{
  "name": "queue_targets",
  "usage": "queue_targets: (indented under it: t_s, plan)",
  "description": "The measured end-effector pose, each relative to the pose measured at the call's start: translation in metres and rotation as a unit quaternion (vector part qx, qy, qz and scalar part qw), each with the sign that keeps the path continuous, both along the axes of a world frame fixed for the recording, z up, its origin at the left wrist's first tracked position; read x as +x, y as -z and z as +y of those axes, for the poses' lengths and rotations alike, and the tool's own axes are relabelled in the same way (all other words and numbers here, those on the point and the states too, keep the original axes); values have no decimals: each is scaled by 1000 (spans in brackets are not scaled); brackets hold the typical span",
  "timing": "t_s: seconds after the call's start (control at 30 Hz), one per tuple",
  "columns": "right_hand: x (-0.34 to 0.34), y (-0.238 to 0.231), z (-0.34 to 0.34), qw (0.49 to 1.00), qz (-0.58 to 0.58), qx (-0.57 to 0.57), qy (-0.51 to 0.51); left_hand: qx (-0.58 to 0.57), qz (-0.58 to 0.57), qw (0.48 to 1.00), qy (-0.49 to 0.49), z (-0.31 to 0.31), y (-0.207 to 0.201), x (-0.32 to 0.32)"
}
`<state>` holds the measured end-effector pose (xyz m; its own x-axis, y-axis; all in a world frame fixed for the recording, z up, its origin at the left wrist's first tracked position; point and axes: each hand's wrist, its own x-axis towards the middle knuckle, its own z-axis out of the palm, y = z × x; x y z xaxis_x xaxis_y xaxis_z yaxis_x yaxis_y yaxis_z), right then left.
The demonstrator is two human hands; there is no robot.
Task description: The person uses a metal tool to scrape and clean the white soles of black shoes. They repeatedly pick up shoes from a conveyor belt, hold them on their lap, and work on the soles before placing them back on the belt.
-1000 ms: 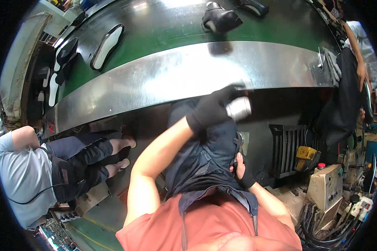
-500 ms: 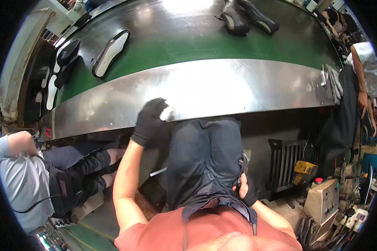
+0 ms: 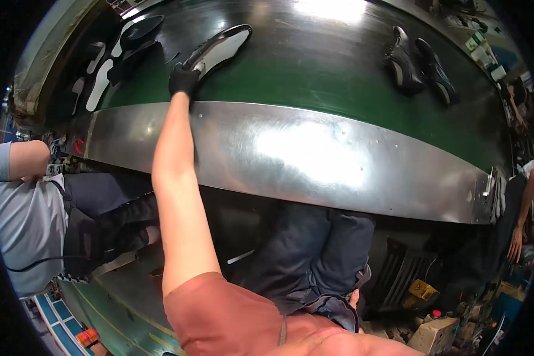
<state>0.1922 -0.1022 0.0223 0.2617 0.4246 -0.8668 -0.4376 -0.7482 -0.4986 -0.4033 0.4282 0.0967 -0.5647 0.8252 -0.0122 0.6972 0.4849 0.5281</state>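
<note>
My left arm stretches out over the metal ledge, and my left hand (image 3: 184, 80), in a black glove, is closed on the near end of a black shoe (image 3: 222, 52). The shoe lies on its side on the green belt (image 3: 314, 83), its long white sole turned toward me. Pale fingertips show at the glove's edge against the sole. My right hand (image 3: 354, 298) rests low by my right thigh. Only a bit of its fingers shows, the rest being hidden behind my clothing and body, so its grip cannot be made out.
A smooth metal ledge (image 3: 231, 154) runs along the belt's near side. Two black shoes (image 3: 404, 62) lie on the belt at right. White soles (image 3: 99, 85) and black pieces lie at far left. Co-workers sit to the left (image 3: 32, 219) and right (image 3: 519, 237). A yellow box (image 3: 422, 289) stands below.
My left hand has reached from the ledge's near edge out to the belt and closed on the shoe. The view has shifted left, and the right hand is now less visible.
</note>
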Motion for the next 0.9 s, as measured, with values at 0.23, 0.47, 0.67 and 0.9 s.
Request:
queue_targets:
  t_s: [0.23,0.47,0.67,0.9]
  plan:
    - [0,1,-1,1000,-20,-10,10,58,198,978,-36,-34,2,105]
    - [7,1,9,994,-20,75,-82,167,-264,949,39,-32,0,46]
    - [1,-9,10,989,-81,58,-109,241,-642,727,29,-207,-62,141]
    - [17,-13,17,980,-59,49,-182,179,-417,806,380,-319,-56,225]
